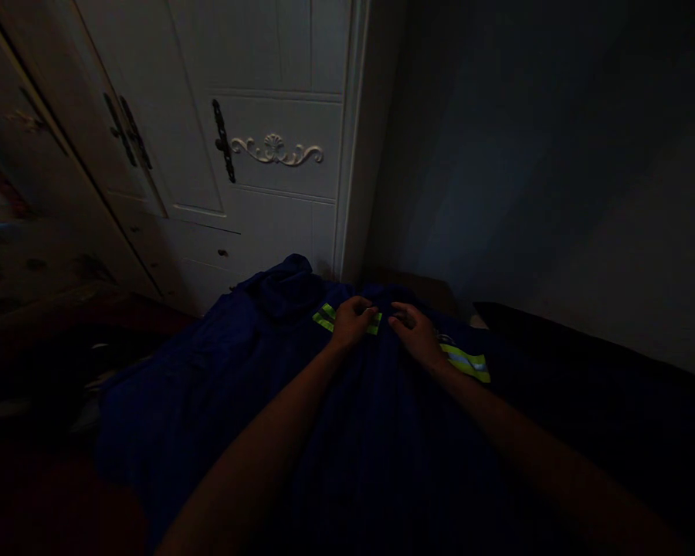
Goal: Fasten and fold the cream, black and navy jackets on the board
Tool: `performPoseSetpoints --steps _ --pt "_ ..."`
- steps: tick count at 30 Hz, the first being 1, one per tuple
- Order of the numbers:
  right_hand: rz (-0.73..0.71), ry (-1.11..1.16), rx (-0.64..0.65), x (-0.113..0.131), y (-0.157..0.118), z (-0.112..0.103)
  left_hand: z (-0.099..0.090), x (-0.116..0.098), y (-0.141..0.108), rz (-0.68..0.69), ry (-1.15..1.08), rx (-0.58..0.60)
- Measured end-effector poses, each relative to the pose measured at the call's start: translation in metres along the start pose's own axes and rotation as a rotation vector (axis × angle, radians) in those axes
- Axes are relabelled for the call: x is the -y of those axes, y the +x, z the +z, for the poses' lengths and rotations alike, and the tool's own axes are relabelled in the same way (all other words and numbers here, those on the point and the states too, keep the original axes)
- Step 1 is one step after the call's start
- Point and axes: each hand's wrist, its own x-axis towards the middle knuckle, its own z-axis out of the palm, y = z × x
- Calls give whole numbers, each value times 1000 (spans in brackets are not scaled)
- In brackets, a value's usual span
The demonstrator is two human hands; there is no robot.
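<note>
A dark blue work jacket [347, 417] with yellow-green and silver reflective strips lies spread out below me, its folds hard to make out in the dim light. My left hand [352, 318] is closed in a pinch at the jacket's front, beside the left reflective strip [326, 316]. Just across from it, my right hand [415, 332] hovers at or just above the cloth, fingers curled with a small gap between thumb and forefinger. The right reflective strip [466, 363] shows beyond that wrist. Whatever small part lies between the hands is too dark to tell.
A white wardrobe [278, 216] with dark handles and a carved ornament [275, 150] stands behind the jacket. To the right is a plain wall [544, 170], with a black edge [556, 332] along its foot. Dim, unclear items [93, 378] lie at the left.
</note>
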Motion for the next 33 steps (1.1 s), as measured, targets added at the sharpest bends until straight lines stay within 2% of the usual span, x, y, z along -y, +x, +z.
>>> performPoseSetpoints --steps 4,11,19,25,33 --pt "-48 88 -35 -5 -4 1 0 -3 -1 17 -60 -44" --pt "-154 58 -52 5 -8 -2 -1 -13 -6 67 -40 -110" --pt "-200 16 -8 0 -5 -5 2 -14 -9 149 -40 -50" --pt "-327 -52 -93 3 -5 -5 2 -12 -9 149 -47 -14" --pt "-317 -63 -116 0 -3 -6 1 -15 -12 187 -25 3"
